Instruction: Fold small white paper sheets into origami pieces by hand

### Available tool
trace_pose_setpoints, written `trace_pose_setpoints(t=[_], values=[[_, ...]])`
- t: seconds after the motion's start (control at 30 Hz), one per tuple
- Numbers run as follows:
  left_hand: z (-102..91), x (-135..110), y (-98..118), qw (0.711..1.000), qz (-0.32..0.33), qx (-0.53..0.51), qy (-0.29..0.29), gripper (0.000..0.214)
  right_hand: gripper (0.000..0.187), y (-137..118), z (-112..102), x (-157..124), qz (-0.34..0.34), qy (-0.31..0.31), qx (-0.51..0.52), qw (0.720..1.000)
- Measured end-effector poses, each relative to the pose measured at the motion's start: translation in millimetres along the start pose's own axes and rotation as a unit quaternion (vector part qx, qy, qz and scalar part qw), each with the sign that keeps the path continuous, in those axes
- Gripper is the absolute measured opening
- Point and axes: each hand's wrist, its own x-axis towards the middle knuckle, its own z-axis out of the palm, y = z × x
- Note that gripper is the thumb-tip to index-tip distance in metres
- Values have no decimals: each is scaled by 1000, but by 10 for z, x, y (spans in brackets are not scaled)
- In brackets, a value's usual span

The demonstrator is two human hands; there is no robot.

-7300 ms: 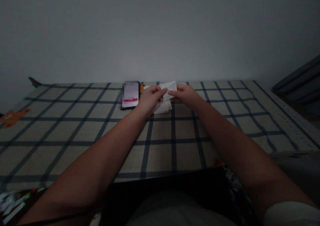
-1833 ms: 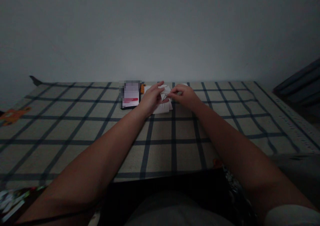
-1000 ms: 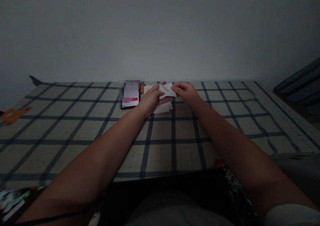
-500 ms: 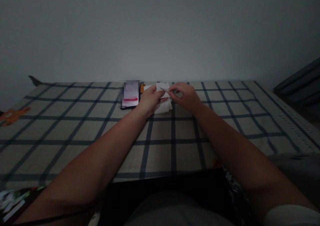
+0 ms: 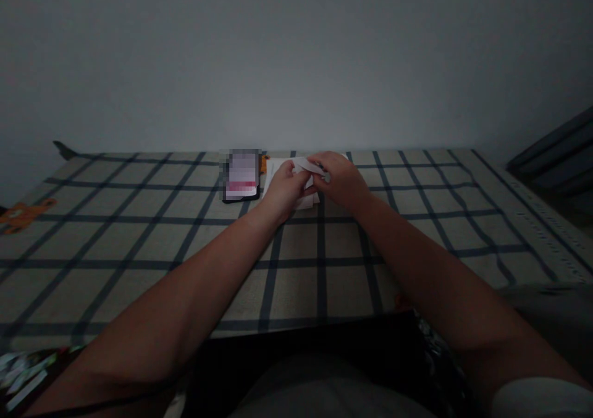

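Both hands meet over a small piece of white paper (image 5: 306,164) near the far side of the cloth-covered table. My left hand (image 5: 288,186) has its thumb and fingers closed on the paper's left and near part. From the other side, my right hand (image 5: 337,176) pinches the paper, which bends in a curve between the two hands. Beneath them lie more white sheets (image 5: 306,204), mostly covered by the hands. Just left of my left hand a phone (image 5: 243,176) with a lit, partly blurred screen rests on the cloth.
A checked tablecloth (image 5: 222,239) spreads over the table up to a plain wall (image 5: 296,66). Orange figures show at the left edge (image 5: 28,215) and beside the phone. Colourful packaging (image 5: 25,372) sits at the lower left. A dark slatted object (image 5: 556,152) stands at the right.
My right hand has moved slightly left, closer to my left hand. The paper, flatter before, is now curled over between the fingers. The phone has stayed in place.
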Motion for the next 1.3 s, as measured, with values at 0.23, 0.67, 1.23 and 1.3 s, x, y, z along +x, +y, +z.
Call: trace_pose_setpoints(t=[0.23,0.67,1.23,1.3], values=[[-37,23,-4,999,-22,-17,-27,13,34,66,12,8,5,2,20,1000],[-47,10,11,998,-39,12,-44,6,31,-50,-71,7,-18,-5,-36,999],[-32,-36,31,995,-42,81,-30,17,25,-86,-50,10,66,10,-71,995],[-34,-33,27,996,-42,79,-16,20,24,-74,-48,7,68,8,-66,995]])
